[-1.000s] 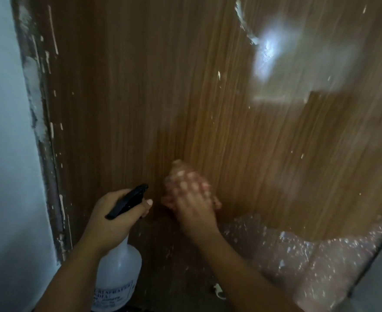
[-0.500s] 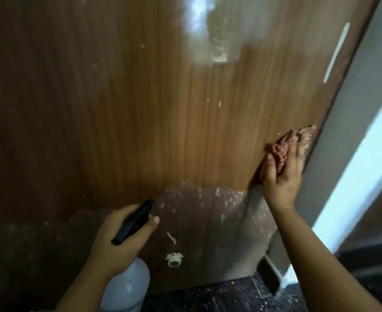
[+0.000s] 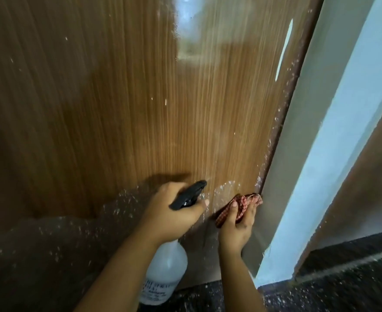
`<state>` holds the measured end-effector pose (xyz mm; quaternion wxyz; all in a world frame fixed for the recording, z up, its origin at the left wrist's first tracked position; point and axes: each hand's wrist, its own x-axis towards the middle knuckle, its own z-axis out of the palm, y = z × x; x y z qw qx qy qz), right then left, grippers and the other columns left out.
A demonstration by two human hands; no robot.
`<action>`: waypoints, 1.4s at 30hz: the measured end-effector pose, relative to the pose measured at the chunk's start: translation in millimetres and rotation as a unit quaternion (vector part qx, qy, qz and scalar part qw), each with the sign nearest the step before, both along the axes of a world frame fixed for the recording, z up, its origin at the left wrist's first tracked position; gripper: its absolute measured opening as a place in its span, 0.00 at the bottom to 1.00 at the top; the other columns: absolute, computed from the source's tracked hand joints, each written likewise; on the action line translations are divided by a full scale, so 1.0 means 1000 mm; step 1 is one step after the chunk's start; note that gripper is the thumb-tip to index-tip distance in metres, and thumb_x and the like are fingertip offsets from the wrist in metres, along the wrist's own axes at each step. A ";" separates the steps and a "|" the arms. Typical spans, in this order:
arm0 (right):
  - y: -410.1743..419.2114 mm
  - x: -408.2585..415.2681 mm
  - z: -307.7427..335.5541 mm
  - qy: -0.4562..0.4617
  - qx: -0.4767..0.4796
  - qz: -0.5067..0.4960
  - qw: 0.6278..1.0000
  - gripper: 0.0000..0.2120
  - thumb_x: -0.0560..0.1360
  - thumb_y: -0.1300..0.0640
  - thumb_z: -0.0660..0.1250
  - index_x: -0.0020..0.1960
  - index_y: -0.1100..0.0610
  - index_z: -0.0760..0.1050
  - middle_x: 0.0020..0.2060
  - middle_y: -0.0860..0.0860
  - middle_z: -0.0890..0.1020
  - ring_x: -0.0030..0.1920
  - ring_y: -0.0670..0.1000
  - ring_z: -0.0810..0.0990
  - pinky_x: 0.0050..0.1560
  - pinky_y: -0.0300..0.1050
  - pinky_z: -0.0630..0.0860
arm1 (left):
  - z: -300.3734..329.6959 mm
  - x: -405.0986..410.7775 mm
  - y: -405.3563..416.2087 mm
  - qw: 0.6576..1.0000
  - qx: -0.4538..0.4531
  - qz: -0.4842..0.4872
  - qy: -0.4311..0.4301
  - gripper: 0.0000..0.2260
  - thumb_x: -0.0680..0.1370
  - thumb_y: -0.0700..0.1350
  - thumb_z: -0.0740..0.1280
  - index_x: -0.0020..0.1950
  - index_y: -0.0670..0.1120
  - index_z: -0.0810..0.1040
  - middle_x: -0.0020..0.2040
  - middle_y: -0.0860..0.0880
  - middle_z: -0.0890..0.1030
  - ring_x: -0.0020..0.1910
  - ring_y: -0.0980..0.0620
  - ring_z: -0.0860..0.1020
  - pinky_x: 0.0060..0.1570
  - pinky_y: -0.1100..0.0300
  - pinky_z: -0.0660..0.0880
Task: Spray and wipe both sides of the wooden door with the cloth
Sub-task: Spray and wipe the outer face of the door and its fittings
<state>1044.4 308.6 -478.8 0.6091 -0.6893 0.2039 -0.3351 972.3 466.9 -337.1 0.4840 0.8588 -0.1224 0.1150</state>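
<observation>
Brown wood-grain laminate covers the wooden door, which fills most of the head view and is flecked with white paint specks. Its lower band is darker, dull and heavily spattered. A pale glare patch is seen high on the panel, well above both hands.

A red-and-white checked cloth is bunched in the right hand. The fingers and thumb are curled round the cloth, and it is pressed against the door at the panel's right edge, low down, just where the clean wood meets the spattered band. The cloth's far end is seen touching the dark edge strip of the door. Beyond that edge, to the right of the grip, a grey wall face and a pale blue strip are seen, with more brown surface further right.

A spray bottle is held in the left hand, just to the left of the cloth hand and near it without touching. The fingers are wrapped round the bottle's neck, and 1 finger is laid along the black trigger head, whose nozzle is pointed up and right toward the door. The translucent white body hangs below the grip, with a printed label too blurred to be read.

Below both hands, a dark speckled floor is seen, dusted with white flecks.
</observation>
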 end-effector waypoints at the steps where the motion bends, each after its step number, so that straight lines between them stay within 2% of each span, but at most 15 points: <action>1: 0.000 -0.002 -0.003 -0.003 0.000 -0.004 1.000 0.30 0.81 0.43 0.59 0.80 0.46 0.55 0.78 0.48 0.60 0.77 0.53 0.59 0.70 0.42 0.54 | -0.001 0.002 -0.004 1.000 0.007 0.005 0.004 0.15 0.75 0.51 0.74 0.33 0.48 0.74 0.27 0.54 0.75 0.27 0.59 0.74 0.29 0.66 0.68; 5: 0.006 -0.001 0.008 -0.062 -0.013 -0.022 0.998 0.31 0.80 0.38 0.58 0.79 0.44 0.56 0.78 0.48 0.60 0.77 0.51 0.59 0.77 0.49 0.53 | -0.007 0.004 0.003 0.999 0.004 0.013 0.040 0.13 0.74 0.55 0.74 0.36 0.49 0.77 0.30 0.54 0.78 0.31 0.59 0.77 0.36 0.60 0.73; 8: 0.033 0.000 0.034 -0.157 -0.143 -0.021 0.977 0.30 0.80 0.49 0.60 0.79 0.56 0.57 0.78 0.56 0.59 0.77 0.51 0.55 0.77 0.38 0.48 | -0.007 -0.002 0.019 0.998 -0.045 0.007 0.041 0.18 0.71 0.61 0.72 0.42 0.46 0.81 0.36 0.47 0.82 0.39 0.49 0.82 0.47 0.44 0.81; 13: 0.100 0.005 0.024 -0.266 -0.434 0.138 0.850 0.25 0.80 0.53 0.61 0.75 0.56 0.60 0.74 0.58 0.66 0.76 0.60 0.60 0.76 0.60 0.55 | 0.009 -0.011 0.036 0.995 -0.078 0.053 0.010 0.17 0.69 0.58 0.73 0.43 0.44 0.83 0.40 0.42 0.84 0.43 0.42 0.83 0.50 0.36 0.79; 17: 0.083 0.008 0.010 -0.273 -0.604 0.192 0.724 0.26 0.78 0.50 0.60 0.74 0.54 0.61 0.74 0.53 0.63 0.75 0.58 0.59 0.73 0.62 0.56 | 0.015 -0.015 0.045 0.992 -0.084 0.092 0.007 0.13 0.74 0.53 0.73 0.45 0.43 0.84 0.40 0.43 0.85 0.43 0.44 0.84 0.49 0.40 0.81; 20: 0.025 0.026 0.005 -0.234 -0.467 0.106 0.846 0.24 0.78 0.50 0.60 0.72 0.59 0.66 0.66 0.61 0.73 0.63 0.59 0.72 0.65 0.58 0.70 | 0.010 -0.020 0.053 0.985 -0.109 0.131 0.018 0.09 0.76 0.49 0.74 0.44 0.44 0.83 0.36 0.48 0.84 0.39 0.49 0.83 0.43 0.50 0.80; 22: 0.002 0.038 0.006 -0.201 -0.305 -0.008 0.931 0.28 0.80 0.47 0.59 0.74 0.64 0.63 0.69 0.67 0.70 0.68 0.62 0.69 0.71 0.55 0.64 | 0.007 -0.025 0.056 0.980 -0.120 0.154 0.029 0.07 0.76 0.47 0.74 0.45 0.45 0.83 0.36 0.49 0.84 0.40 0.50 0.84 0.44 0.53 0.81; 27: 0.052 0.023 0.001 -0.166 -0.231 -0.045 0.958 0.32 0.80 0.49 0.58 0.78 0.61 0.54 0.77 0.63 0.57 0.76 0.62 0.55 0.76 0.60 0.53 | -0.008 -0.035 0.056 0.977 -0.105 0.184 0.023 0.12 0.74 0.53 0.74 0.44 0.44 0.83 0.37 0.47 0.84 0.41 0.47 0.84 0.49 0.43 0.82; 29: 0.083 0.004 -0.025 -0.189 -0.395 0.062 0.897 0.35 0.78 0.49 0.59 0.80 0.55 0.48 0.80 0.57 0.47 0.76 0.61 0.53 0.74 0.63 0.54 | -0.013 -0.038 0.052 0.977 -0.107 0.184 0.012 0.18 0.71 0.59 0.73 0.43 0.43 0.82 0.39 0.42 0.83 0.42 0.42 0.83 0.48 0.37 0.80; 32: 0.106 -0.009 -0.060 -0.240 -0.664 0.175 0.686 0.41 0.74 0.46 0.65 0.80 0.53 0.49 0.79 0.52 0.37 0.75 0.60 0.55 0.73 0.63 0.56 | -0.018 -0.039 0.046 0.976 -0.123 0.180 0.010 0.20 0.70 0.59 0.72 0.42 0.41 0.82 0.39 0.39 0.83 0.42 0.40 0.83 0.48 0.36 0.80; 33: 0.100 -0.006 -0.065 -0.238 -0.690 0.181 0.659 0.41 0.73 0.46 0.66 0.80 0.53 0.49 0.80 0.52 0.39 0.75 0.59 0.55 0.73 0.61 0.53 | -0.021 -0.039 0.045 0.976 -0.126 0.179 0.016 0.19 0.70 0.59 0.73 0.42 0.42 0.82 0.39 0.40 0.83 0.42 0.41 0.83 0.48 0.37 0.80; 35: 0.079 0.000 -0.064 -0.206 -0.597 0.131 0.764 0.34 0.75 0.47 0.61 0.77 0.56 0.55 0.79 0.58 0.53 0.72 0.62 0.61 0.72 0.62 0.57 | -0.026 -0.041 0.043 0.976 -0.124 0.174 0.031 0.15 0.72 0.56 0.74 0.42 0.44 0.83 0.38 0.45 0.84 0.41 0.46 0.84 0.49 0.39 0.80; 38: 0.045 0.010 -0.047 -0.154 -0.220 0.018 0.963 0.32 0.78 0.52 0.60 0.77 0.65 0.56 0.74 0.68 0.60 0.73 0.63 0.60 0.76 0.52 0.57 | -0.031 -0.045 0.043 0.979 -0.105 0.169 0.042 0.13 0.71 0.58 0.73 0.43 0.48 0.83 0.39 0.48 0.85 0.42 0.50 0.84 0.51 0.41 0.80; 40: 0.039 0.014 -0.032 -0.162 -0.070 -0.069 0.982 0.32 0.81 0.54 0.61 0.76 0.71 0.54 0.75 0.69 0.55 0.76 0.56 0.52 0.76 0.36 0.45 | -0.034 -0.044 0.043 0.980 -0.093 0.171 0.046 0.15 0.69 0.60 0.71 0.43 0.48 0.83 0.39 0.46 0.84 0.42 0.48 0.84 0.51 0.41 0.80; 42: 0.056 0.013 -0.024 -0.122 0.029 -0.074 0.989 0.34 0.82 0.50 0.59 0.77 0.71 0.51 0.76 0.67 0.50 0.77 0.57 0.49 0.76 0.35 0.42 | -0.036 -0.044 0.043 0.980 -0.088 0.170 0.049 0.16 0.69 0.60 0.70 0.42 0.47 0.83 0.39 0.45 0.84 0.42 0.47 0.83 0.52 0.40 0.79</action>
